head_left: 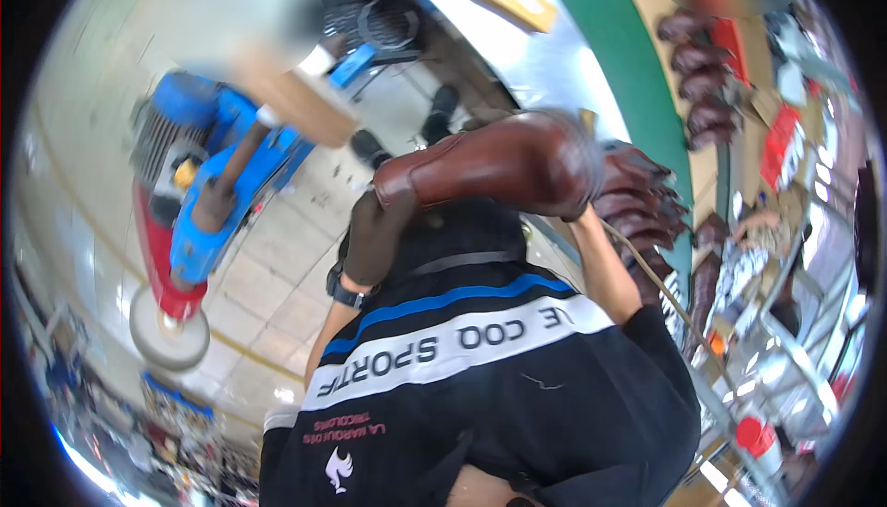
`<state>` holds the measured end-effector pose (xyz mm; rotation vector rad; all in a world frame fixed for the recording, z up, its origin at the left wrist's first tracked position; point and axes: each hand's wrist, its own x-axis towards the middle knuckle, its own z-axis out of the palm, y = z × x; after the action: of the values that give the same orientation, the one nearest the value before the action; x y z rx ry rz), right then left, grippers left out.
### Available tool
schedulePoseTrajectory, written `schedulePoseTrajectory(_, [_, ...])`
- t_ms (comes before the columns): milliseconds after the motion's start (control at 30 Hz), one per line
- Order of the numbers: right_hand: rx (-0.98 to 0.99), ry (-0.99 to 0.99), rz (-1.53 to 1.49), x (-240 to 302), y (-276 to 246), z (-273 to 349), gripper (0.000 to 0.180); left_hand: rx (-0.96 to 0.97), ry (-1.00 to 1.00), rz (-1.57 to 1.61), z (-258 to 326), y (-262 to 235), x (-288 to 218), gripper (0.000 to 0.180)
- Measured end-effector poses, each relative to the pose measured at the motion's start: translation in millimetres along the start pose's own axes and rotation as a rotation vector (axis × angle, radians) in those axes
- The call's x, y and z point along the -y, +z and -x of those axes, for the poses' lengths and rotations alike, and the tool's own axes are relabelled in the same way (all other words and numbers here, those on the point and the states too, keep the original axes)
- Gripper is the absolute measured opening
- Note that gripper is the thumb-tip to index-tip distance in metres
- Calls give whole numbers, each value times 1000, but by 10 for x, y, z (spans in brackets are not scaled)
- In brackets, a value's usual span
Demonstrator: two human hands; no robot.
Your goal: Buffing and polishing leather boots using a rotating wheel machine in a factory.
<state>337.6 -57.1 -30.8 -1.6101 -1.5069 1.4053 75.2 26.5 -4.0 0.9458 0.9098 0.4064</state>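
Note:
A glossy brown leather boot (pixel 490 163) is held crosswise in front of my body, its rounded end to the right. My left hand (pixel 377 237), in a dark glove, is closed on the narrower left end of the boot. At the other end, my right hand (pixel 577 215) supports the rounded part from beneath. Most of the right hand's fingers are hidden behind the leather. The boot's right edge looks smeared by motion.
On the left stands a blue machine (pixel 208 220) with a pale round wheel (pixel 170 329). Several brown leather shoes (pixel 639 197) lie just right of the boot, with another row (pixel 700 82) farther back. A yellow block (pixel 516 0) rests on the white surface (pixel 564 68) ahead.

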Motion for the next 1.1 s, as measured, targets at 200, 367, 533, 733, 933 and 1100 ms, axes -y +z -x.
schedulePoseTrajectory(200, [-610, -287, -704, 192, -232, 54, 91, 300, 435, -342, -424, 803, -225, 20])
schedulePoseTrajectory(367, [-980, -552, -1112, 178, -593, 333, 93, 458, 854, -597, -798, 1334, -378, 26])
schedulePoseTrajectory(533, [-1204, -737, -1313, -111, -953, 625, 77, 575, 880, -686, -1107, 1746, -506, 31])
schedulePoseTrajectory(733, [-1595, -376, -612, -147, -1644, 577, 46, 516, 835, -730, -1347, 2088, -584, 28])
schedulePoseTrajectory(933, [-1535, -87, -423, -231, -2112, 580, 38, 344, 581, -861, -1580, 2291, -901, 19])
schedulePoseTrajectory(1100, [-1213, -196, -897, -475, -2148, 466, 38, 287, 356, -592, -1739, 2174, -1161, 25])
